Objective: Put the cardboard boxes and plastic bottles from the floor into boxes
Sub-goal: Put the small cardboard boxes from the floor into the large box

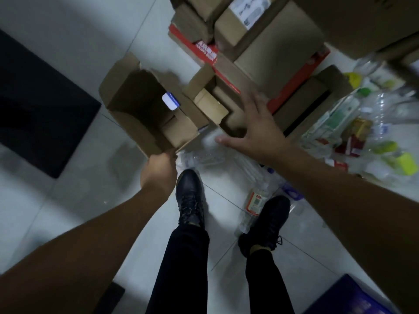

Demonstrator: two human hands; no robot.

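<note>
My left hand (pixel 158 171) grips the near flap of an open cardboard box (pixel 136 105), held tilted above the floor; inside it lie a small brown box and a white-and-blue item (pixel 170 100). My right hand (pixel 256 125) hovers open, fingers spread, over a second open cardboard box (pixel 204 80) that holds small brown boxes. Clear plastic bottles (pixel 204 157) lie on the floor just below both hands. Another bottle with a red label (pixel 255 202) lies between my shoes. A heap of plastic bottles (pixel 362 137) spreads at the right.
Stacked cardboard boxes (pixel 260 35), one with red print, fill the top middle and right. A black mat (pixel 38 109) lies on the white tile floor at left. My black shoes (pixel 190 196) stand below the hands. A blue object (pixel 353 298) sits at the bottom right corner.
</note>
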